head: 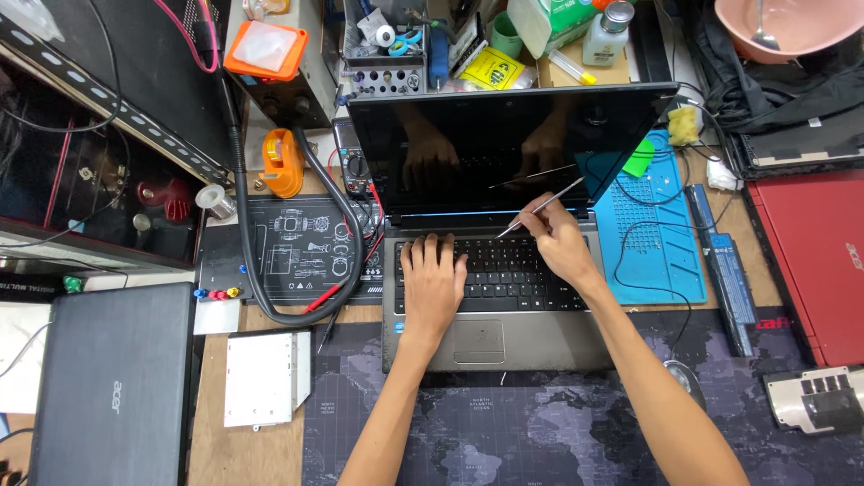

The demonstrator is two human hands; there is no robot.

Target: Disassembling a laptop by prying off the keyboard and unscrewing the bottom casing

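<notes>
Tweezers [540, 208], thin and silvery, pinched in right hand [560, 241]; left hand [433, 283] spread on grey laptop [531, 337].

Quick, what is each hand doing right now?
Left hand: open, lying flat on the laptop keyboard, holding nothing.
Right hand: closed around a thin metal tool, its tip near the keyboard's top edge.
</notes>
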